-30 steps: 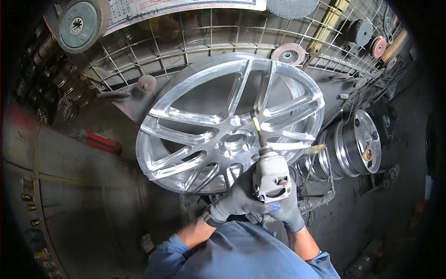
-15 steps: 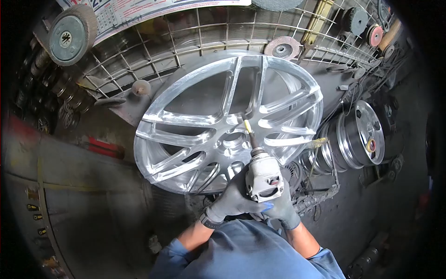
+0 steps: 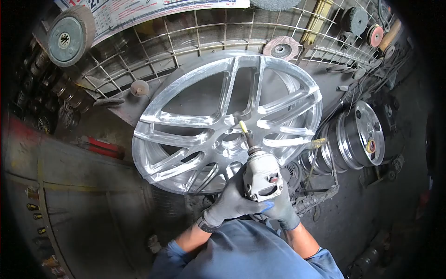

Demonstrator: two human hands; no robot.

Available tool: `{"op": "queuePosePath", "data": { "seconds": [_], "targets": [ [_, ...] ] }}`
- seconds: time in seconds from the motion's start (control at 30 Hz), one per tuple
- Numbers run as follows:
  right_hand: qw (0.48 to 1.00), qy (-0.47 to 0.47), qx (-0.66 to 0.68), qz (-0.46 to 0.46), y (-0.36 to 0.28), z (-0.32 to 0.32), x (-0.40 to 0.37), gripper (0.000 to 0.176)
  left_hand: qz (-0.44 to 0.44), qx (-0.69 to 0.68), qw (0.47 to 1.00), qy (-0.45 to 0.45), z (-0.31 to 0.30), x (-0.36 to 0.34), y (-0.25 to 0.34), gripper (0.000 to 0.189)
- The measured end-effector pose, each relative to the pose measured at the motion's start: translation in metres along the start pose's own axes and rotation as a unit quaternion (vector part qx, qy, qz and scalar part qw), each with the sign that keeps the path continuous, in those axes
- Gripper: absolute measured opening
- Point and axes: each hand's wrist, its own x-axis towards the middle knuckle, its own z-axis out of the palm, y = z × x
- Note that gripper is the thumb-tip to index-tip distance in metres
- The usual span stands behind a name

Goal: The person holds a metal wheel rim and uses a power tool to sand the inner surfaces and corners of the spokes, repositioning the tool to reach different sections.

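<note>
A white die grinder (image 3: 262,176) points away from me, its slim shaft ending in a yellowish tip (image 3: 243,126) near the hub of a large bare-metal alloy wheel (image 3: 218,135). Whether the tip touches the metal is hard to tell. My left hand (image 3: 231,201), in a grey glove, wraps the grinder's left side. On the other side my right hand (image 3: 284,209), gloved too, is closed around the tool's rear; its fingers are partly hidden. The wheel stands tilted before me, its multi-spoke face toward me.
Behind the wheel runs a wire grid (image 3: 209,35) hung with abrasive discs, including a big flap wheel (image 3: 67,39) and a pink flap disc (image 3: 281,48). Polished rims (image 3: 348,137) stand at right. A metal cabinet (image 3: 83,200) is at left; cables (image 3: 383,69) hang upper right.
The grinder and its tip have shifted slightly left across the hub area, both hands still gripping it. The wheel appears almost unmoved.
</note>
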Motion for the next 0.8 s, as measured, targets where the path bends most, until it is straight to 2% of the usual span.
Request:
{"op": "queuePosePath", "data": {
  "seconds": [0.07, 0.17, 0.23, 0.3, 0.33, 0.37, 0.43, 0.47, 0.63, 0.7, 0.77, 0.8],
  "targets": [
    [0.999, 0.040, 0.010, 0.020, -0.005, -0.003, 0.000, 0.060, 0.000, -0.051, 0.999, -0.010, 0.004, 0.007, 0.000, 0.102],
    [0.997, 0.037, 0.062, 0.035, -0.015, -0.011, -0.001, 0.059, 0.024, -0.053, 0.998, -0.025, 0.009, 0.014, 0.019, 0.105],
    [0.998, 0.051, 0.036, -0.007, -0.021, -0.014, 0.000, 0.057, 0.016, -0.048, 0.998, -0.027, 0.007, 0.016, 0.027, 0.106],
    [0.997, 0.059, 0.012, -0.052, -0.024, -0.017, 0.002, 0.060, 0.079, 0.021, 0.994, -0.076, 0.001, 0.023, 0.034, 0.106],
    [0.996, 0.082, 0.021, -0.042, -0.031, -0.015, 0.004, 0.064, 0.101, 0.062, 0.991, -0.068, 0.001, 0.026, 0.042, 0.104],
    [0.996, 0.077, -0.003, -0.054, -0.020, -0.020, 0.001, 0.074, 0.103, 0.060, 0.991, -0.065, 0.003, 0.027, 0.048, 0.104],
    [0.986, 0.076, -0.116, -0.098, -0.007, -0.034, -0.008, 0.086, 0.105, -0.004, 0.993, -0.052, 0.005, 0.030, 0.058, 0.102],
    [0.990, 0.105, -0.072, -0.066, -0.011, -0.032, -0.007, 0.093, 0.123, -0.031, 0.990, -0.062, 0.007, 0.034, 0.061, 0.103],
    [0.996, 0.088, -0.018, -0.018, -0.022, -0.036, -0.001, 0.087, 0.176, 0.033, 0.983, -0.030, 0.007, 0.039, 0.063, 0.107],
    [0.979, 0.116, -0.128, -0.104, 0.005, -0.038, -0.008, 0.082, 0.154, 0.075, 0.985, -0.022, 0.004, 0.037, 0.049, 0.106],
    [0.985, 0.095, -0.092, -0.114, 0.007, -0.032, -0.007, 0.079, 0.142, 0.073, 0.987, -0.017, 0.002, 0.031, 0.034, 0.106],
    [0.991, 0.098, -0.045, -0.085, 0.011, -0.028, -0.009, 0.077, 0.131, 0.072, 0.989, -0.017, 0.002, 0.030, 0.029, 0.105]
  ]
}}
